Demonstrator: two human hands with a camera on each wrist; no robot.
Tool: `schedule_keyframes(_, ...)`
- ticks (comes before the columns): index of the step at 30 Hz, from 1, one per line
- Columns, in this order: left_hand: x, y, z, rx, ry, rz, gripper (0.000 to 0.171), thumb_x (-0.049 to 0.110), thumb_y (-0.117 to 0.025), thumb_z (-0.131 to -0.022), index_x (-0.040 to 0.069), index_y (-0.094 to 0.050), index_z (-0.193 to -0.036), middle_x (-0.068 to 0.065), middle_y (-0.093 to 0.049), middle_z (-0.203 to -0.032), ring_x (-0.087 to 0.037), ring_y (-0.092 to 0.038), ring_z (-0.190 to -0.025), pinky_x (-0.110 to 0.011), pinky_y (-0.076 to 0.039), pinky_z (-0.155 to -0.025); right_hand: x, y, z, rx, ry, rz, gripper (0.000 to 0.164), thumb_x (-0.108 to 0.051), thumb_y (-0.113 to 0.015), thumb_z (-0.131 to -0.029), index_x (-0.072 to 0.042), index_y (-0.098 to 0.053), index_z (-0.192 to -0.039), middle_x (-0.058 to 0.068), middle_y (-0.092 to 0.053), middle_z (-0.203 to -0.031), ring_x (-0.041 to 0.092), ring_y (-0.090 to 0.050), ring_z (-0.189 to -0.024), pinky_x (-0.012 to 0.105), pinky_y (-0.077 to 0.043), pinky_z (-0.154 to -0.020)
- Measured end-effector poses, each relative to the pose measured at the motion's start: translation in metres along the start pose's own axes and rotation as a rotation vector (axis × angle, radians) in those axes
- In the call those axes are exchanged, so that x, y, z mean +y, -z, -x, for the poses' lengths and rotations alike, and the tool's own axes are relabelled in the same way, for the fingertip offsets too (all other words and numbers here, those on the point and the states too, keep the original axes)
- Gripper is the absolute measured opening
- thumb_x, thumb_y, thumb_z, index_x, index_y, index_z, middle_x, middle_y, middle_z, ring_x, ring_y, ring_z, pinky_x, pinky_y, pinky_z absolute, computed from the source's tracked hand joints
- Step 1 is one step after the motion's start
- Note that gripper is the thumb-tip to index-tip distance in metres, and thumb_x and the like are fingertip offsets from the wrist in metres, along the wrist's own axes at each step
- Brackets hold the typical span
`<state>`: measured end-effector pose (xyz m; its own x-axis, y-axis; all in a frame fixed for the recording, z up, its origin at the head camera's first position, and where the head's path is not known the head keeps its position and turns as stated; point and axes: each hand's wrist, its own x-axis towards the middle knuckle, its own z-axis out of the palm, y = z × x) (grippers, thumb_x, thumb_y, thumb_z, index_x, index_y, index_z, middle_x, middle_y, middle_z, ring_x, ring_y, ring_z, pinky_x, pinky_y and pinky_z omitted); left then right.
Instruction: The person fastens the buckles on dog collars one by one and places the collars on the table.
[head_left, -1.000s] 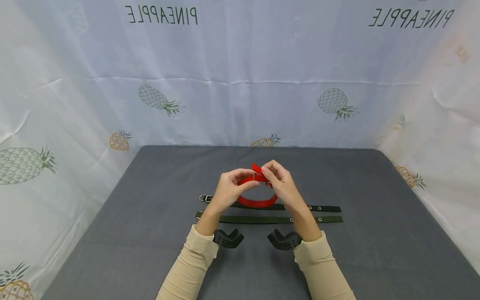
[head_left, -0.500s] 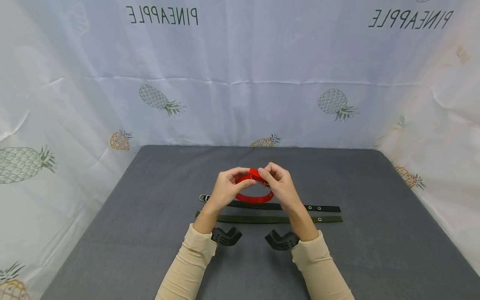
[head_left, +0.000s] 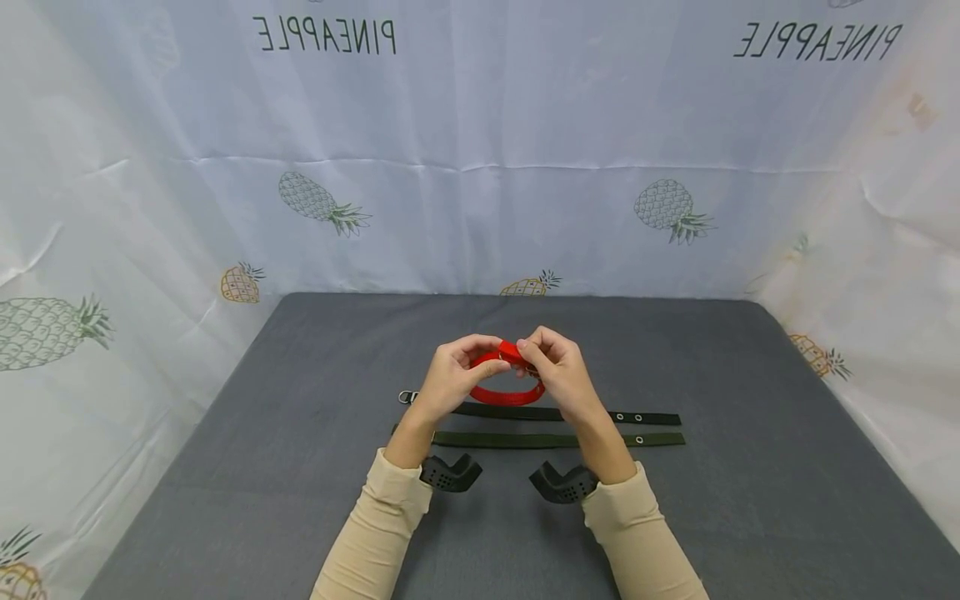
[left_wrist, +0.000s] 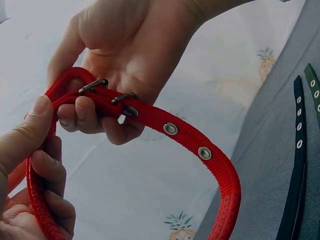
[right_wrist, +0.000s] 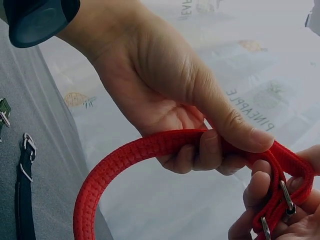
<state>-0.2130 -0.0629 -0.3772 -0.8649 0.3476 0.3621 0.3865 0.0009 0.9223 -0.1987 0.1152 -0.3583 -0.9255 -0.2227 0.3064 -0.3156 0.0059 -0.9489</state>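
A red collar, bent into a ring, is held up over the table between both hands. My left hand pinches its red webbing, with the thumb pressing on the strap beside the buckle. My right hand grips the buckle end, fingers curled under the metal buckle. The strap passes through the buckle and makes a small folded loop between the two hands. Two metal eyelets show on the ring just past the buckle, and the collar's far side hangs lower.
A black collar and a dark green collar lie stretched out side by side on the grey table, below the hands. A white curtain printed with pineapples hangs behind the table and at its sides.
The red strap end, which stood up above the hands, now lies over toward the left hand. Both hands have shifted slightly left and stayed close together.
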Motion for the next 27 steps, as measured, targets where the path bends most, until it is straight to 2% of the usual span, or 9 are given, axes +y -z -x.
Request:
schedule_keyframes(9,0.0018,0.0011,0.0007,0.003,-0.003,0.018,0.031,0.008,-0.068,-0.088,-0.009,-0.063,-0.113,-0.033,-0.064,-0.109,0.003,-0.064,-0.084,-0.016,-0.054,-0.079,-0.0023,0.0002,0.0017,-0.014,0.047,-0.025,0.024,-0.006,-0.051,-0.097,0.012,-0.05,-0.082,-0.012,-0.064,-0.068,0.007,-0.062,-0.066,0.021,-0.043,-0.062)
schedule_keyframes(15,0.0033,0.002,0.0014,0.002,-0.005,-0.003,0.03,0.009,-0.069,-0.087,-0.006,-0.064,-0.112,-0.03,-0.065,-0.109,0.001,-0.065,-0.082,-0.018,-0.055,-0.079,-0.0001,0.0007,0.002,-0.027,0.075,-0.039,0.023,-0.003,-0.054,-0.095,0.012,-0.048,-0.079,-0.012,-0.065,-0.069,0.006,-0.061,-0.065,0.022,-0.042,-0.059)
schedule_keyframes(22,0.0044,0.0039,0.0025,-0.017,-0.045,0.0,0.038,0.02,-0.072,-0.085,-0.007,-0.065,-0.111,-0.03,-0.065,-0.108,0.002,-0.066,-0.084,-0.019,-0.056,-0.08,0.0008,0.0017,0.0019,-0.044,0.081,-0.039,0.024,-0.004,-0.057,-0.095,0.01,-0.047,-0.078,-0.009,-0.063,-0.069,0.008,-0.06,-0.063,0.028,-0.041,-0.05)
schedule_keyframes(27,0.0047,0.0052,0.0026,-0.028,-0.066,-0.019,0.039,0.02,-0.072,-0.085,-0.007,-0.065,-0.111,-0.029,-0.064,-0.106,0.003,-0.066,-0.083,-0.019,-0.056,-0.079,-0.0025,0.0021,0.002,-0.058,0.075,-0.037,0.025,-0.004,-0.056,-0.095,0.011,-0.046,-0.078,-0.009,-0.063,-0.07,0.007,-0.061,-0.063,0.025,-0.044,-0.054)
